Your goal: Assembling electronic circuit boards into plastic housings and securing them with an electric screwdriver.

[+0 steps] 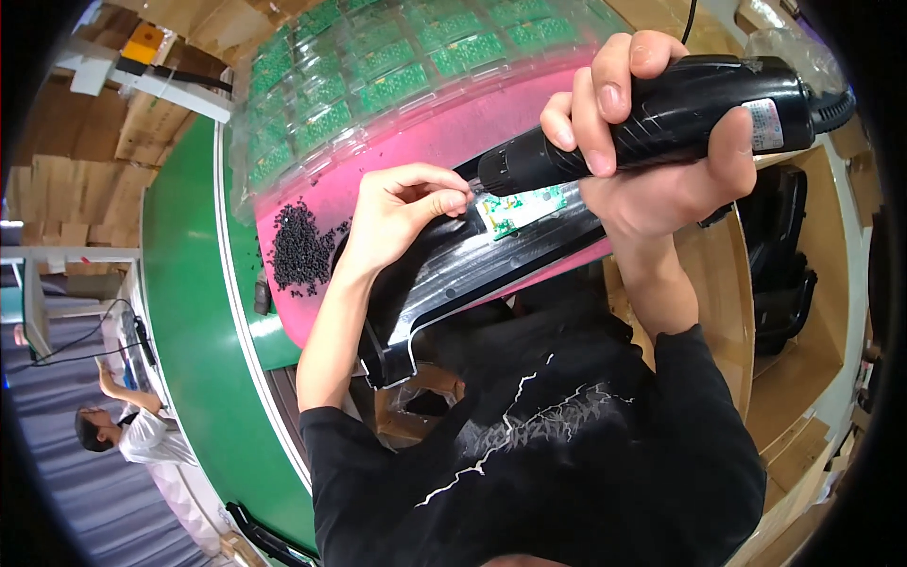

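My right hand [657, 194] is wrapped round a black electric screwdriver [694, 99], held almost level with its nose pointing left. Beneath that nose lies a small green circuit board [529, 210], set in a long black plastic housing [449, 279]. My left hand [392, 222] has its thumb and forefinger pinched together right at the screwdriver's tip, by the board's left edge. Whatever is between those fingertips is too small to make out. A heap of small black screws [300, 250] sits left of my left hand on the pink mat [425, 137].
Clear plastic trays [397, 57] full of green circuit boards stand behind the mat. The green worktop [184, 274] runs along the left. Open cardboard boxes [822, 312] with black plastic parts are at right. Another person [132, 430] works at far left.
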A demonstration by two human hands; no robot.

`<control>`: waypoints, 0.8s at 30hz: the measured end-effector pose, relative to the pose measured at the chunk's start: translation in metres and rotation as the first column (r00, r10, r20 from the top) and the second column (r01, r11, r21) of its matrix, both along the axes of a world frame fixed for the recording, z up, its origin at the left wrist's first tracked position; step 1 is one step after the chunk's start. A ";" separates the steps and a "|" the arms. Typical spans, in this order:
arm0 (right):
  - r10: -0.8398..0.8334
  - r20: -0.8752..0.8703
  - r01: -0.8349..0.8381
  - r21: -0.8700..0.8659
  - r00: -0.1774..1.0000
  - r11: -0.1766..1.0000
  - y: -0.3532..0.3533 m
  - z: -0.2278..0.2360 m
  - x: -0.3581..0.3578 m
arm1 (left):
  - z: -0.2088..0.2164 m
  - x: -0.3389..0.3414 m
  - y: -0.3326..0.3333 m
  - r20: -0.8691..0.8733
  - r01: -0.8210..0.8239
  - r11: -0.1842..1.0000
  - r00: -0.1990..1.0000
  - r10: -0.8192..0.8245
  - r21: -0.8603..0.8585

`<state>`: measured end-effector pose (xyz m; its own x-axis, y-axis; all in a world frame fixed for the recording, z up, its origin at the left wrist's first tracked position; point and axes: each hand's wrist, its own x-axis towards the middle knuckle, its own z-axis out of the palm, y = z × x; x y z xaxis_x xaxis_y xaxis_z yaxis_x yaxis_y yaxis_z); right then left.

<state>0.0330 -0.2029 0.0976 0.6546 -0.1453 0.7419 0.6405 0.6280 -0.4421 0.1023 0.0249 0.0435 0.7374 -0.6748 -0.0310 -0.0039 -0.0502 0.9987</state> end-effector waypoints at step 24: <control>0.084 0.010 -0.084 0.017 0.996 0.996 0.009 -0.017 0.003 | -0.010 0.000 0.000 -0.018 0.044 0.988 0.999 -0.047 -0.147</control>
<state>0.0364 -0.1937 0.0803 0.6584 -0.1025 0.7457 0.5888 0.6873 -0.4254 0.1018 0.0251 0.0334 0.7058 -0.7062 0.0554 0.0186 0.0966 0.9951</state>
